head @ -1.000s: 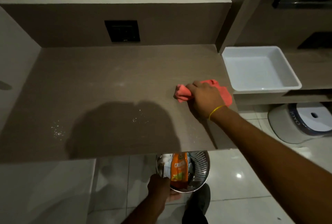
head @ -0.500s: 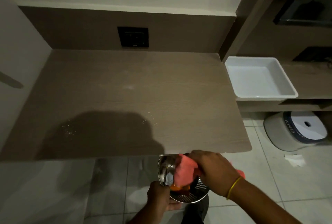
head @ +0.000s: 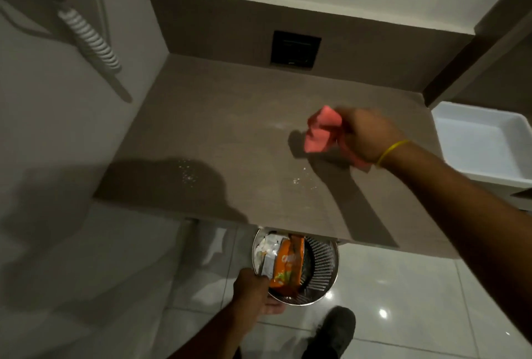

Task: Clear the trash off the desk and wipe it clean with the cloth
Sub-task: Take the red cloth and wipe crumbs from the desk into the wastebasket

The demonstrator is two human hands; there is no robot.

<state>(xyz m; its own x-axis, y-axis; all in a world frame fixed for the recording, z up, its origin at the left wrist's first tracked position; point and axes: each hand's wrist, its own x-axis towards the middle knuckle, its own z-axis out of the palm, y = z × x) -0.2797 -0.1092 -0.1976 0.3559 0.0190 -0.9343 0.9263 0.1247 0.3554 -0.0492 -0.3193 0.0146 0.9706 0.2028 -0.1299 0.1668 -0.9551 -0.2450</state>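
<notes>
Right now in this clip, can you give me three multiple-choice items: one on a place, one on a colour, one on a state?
1. Where is the round metal mesh bin?
A. on the desk
B. on the floor at the desk's front edge
C. in the white tray

2. What colour is the crumpled cloth?
A. pink-red
B. blue
C. white

3. What is the right hand doing?
A. resting open
B. gripping the cloth
C. holding the bin

Key: 1 B, it sits below the brown desk edge; 2 A, pink-red against the brown top; 3 B, fingers closed around the cloth.
</notes>
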